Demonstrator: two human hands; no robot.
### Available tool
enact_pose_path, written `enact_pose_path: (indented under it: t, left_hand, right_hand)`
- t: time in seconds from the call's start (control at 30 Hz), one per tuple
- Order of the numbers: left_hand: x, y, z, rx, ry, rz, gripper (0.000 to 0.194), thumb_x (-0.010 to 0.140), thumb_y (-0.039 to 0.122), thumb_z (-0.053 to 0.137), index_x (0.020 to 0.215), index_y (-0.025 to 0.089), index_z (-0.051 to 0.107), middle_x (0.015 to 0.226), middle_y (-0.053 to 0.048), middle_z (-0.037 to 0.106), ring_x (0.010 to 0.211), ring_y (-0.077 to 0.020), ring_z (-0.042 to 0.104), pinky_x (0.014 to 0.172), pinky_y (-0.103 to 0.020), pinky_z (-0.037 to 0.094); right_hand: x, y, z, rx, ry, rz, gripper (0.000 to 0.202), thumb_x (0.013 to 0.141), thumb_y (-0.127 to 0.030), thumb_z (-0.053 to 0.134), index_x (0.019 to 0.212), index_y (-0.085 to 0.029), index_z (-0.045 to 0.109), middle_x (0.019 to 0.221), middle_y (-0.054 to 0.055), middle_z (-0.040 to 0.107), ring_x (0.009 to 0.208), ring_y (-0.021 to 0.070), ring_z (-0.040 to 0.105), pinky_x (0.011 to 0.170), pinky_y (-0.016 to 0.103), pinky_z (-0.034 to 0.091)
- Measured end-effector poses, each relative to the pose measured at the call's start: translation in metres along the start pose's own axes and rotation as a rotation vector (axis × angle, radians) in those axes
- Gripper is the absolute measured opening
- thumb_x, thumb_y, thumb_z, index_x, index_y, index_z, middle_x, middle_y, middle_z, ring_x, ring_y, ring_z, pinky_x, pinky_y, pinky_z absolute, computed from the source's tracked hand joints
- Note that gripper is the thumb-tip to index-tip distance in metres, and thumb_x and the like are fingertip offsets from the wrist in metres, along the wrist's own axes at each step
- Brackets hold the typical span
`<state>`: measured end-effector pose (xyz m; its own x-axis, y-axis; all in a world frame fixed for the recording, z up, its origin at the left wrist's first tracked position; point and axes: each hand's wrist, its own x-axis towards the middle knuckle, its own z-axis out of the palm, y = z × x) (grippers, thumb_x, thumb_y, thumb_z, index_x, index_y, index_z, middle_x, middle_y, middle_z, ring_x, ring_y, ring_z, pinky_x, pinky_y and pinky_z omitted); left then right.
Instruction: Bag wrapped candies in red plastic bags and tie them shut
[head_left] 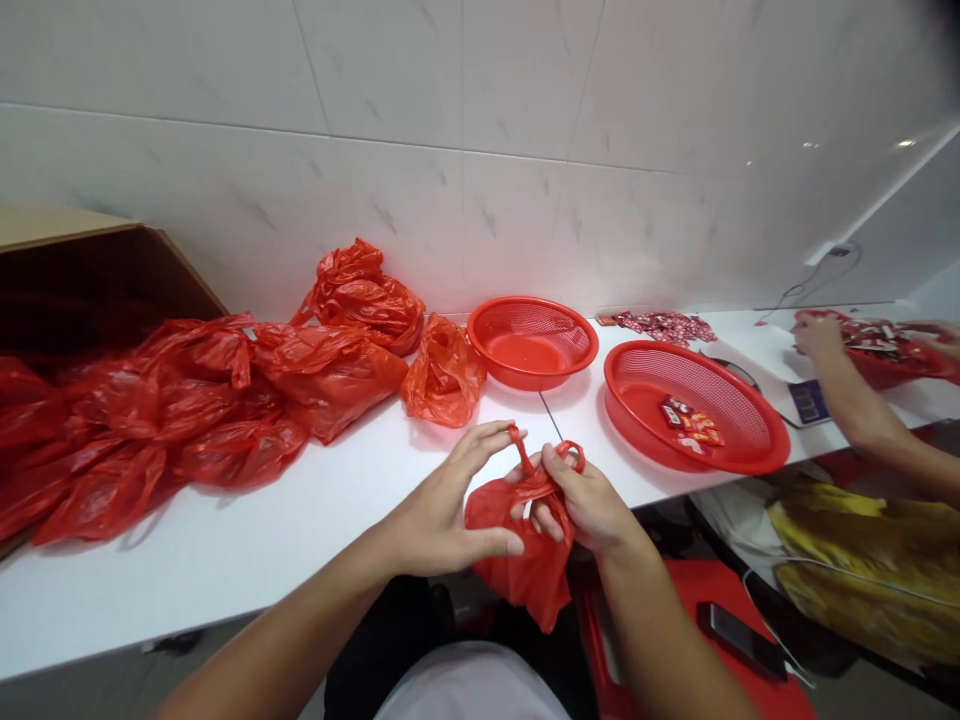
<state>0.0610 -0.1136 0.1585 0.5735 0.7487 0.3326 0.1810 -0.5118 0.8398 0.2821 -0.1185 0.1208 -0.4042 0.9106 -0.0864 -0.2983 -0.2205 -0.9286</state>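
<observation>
By the smooth white bench (247,545), our right grip (596,505) pinches a crinkled red plastic bag (525,580); our left grip (439,515) spreads wide.

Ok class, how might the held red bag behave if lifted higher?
The red bag is likely floppy: it hangs in creases. It may be light, as its plastic looks thin, though any contents are hidden. It probably bunches easily, being gathered at the right hand.
</observation>
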Motion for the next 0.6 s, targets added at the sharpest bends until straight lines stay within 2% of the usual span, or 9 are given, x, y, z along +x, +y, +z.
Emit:
enact_pose_path:
  t: [0.03,0.07,0.1,0.2,0.3,0.4,0.47,0.53,0.6]
  left_hand:
    - [0.0,-0.005,0.006,-0.065,-0.039,-0.041,0.097,0.072,0.031,0.096,0.156,0.029,0.046,0.157,-0.016,0.05,0.141,-0.0342,0.055,0.117,-0.05,0.048]
    - [-0.001,-0.01,0.012,-0.147,-0.083,-0.081,0.099,0.077,0.029,0.093,0.159,0.029,0.038,0.15,-0.016,0.055,0.134,-0.0323,0.061,0.113,-0.05,0.052]
    - [-0.001,-0.014,0.018,-0.236,-0.121,-0.116,0.09,0.083,0.026,0.086,0.157,0.028,0.036,0.138,-0.014,0.063,0.124,-0.0289,0.068,0.107,-0.048,0.056]
    - [-0.003,-0.022,0.028,-0.455,-0.117,-0.184,0.058,0.092,0.014,0.068,0.141,0.026,0.041,0.109,-0.005,0.069,0.1,-0.0205,0.075,0.093,-0.038,0.06]
    - [-0.004,-0.025,0.026,-0.562,-0.02,-0.267,0.054,0.086,0.008,0.07,0.128,0.027,0.042,0.102,-0.001,0.069,0.089,-0.0158,0.073,0.079,-0.027,0.055]
    - [-0.001,-0.028,0.017,-0.64,-0.033,-0.337,0.046,0.085,0.012,0.075,0.119,0.024,0.046,0.088,0.001,0.07,0.078,-0.0138,0.07,0.074,-0.025,0.051]
    - [0.003,-0.03,0.012,-0.683,-0.073,-0.375,0.042,0.085,0.019,0.08,0.116,0.022,0.052,0.082,0.0,0.072,0.074,-0.0144,0.069,0.074,-0.026,0.05]
    - [0.008,-0.033,0.009,-0.763,-0.091,-0.411,0.038,0.087,0.029,0.081,0.116,0.018,0.059,0.078,-0.003,0.074,0.072,-0.0159,0.07,0.075,-0.027,0.05]
    - [0.012,-0.037,0.01,-0.889,-0.085,-0.448,0.035,0.093,0.04,0.075,0.116,0.014,0.066,0.076,-0.006,0.075,0.072,-0.0181,0.071,0.076,-0.029,0.052]
  right_hand:
    - [-0.001,-0.001,0.0,-0.011,-0.055,-0.014,0.061,0.096,-0.07,0.062,0.097,-0.012,0.079,0.063,0.005,0.072,0.035,0.0064,0.048,0.048,0.022,0.046]
    - [-0.001,-0.001,-0.001,-0.025,-0.111,-0.027,0.057,0.097,-0.066,0.065,0.091,-0.011,0.08,0.063,0.004,0.071,0.036,0.0054,0.046,0.049,0.022,0.045]
    - [-0.001,-0.001,-0.002,-0.037,-0.164,-0.04,0.055,0.097,-0.064,0.067,0.086,-0.011,0.08,0.059,0.003,0.068,0.038,0.0053,0.046,0.05,0.021,0.045]
    - [-0.002,0.002,-0.008,-0.066,-0.235,-0.046,0.061,0.097,-0.067,0.064,0.08,-0.011,0.08,0.05,0.0,0.059,0.039,0.0061,0.044,0.049,0.021,0.041]
    - [-0.005,0.003,-0.017,-0.089,-0.289,-0.04,0.075,0.099,-0.077,0.051,0.086,-0.01,0.082,0.054,0.002,0.061,0.037,0.0058,0.041,0.044,0.021,0.035]
    - [-0.008,-0.004,-0.023,-0.196,-0.351,-0.117,0.068,0.103,-0.07,0.051,0.089,-0.012,0.085,0.064,0.005,0.066,0.043,0.0078,0.049,0.048,0.023,0.04]
    - [-0.008,-0.011,-0.024,-0.382,-0.311,-0.234,0.046,0.103,-0.055,0.062,0.095,-0.016,0.086,0.076,0.006,0.069,0.057,0.0108,0.059,0.059,0.025,0.048]
    - [-0.006,-0.016,-0.023,-0.591,-0.204,-0.38,0.023,0.101,-0.038,0.07,0.107,-0.023,0.086,0.088,0.006,0.07,0.074,0.0135,0.065,0.069,0.026,0.052]
    - [-0.002,-0.013,-0.02,-0.737,-0.073,-0.558,0.022,0.1,-0.023,0.069,0.115,-0.028,0.083,0.095,0.005,0.07,0.083,0.0146,0.067,0.075,0.027,0.054]
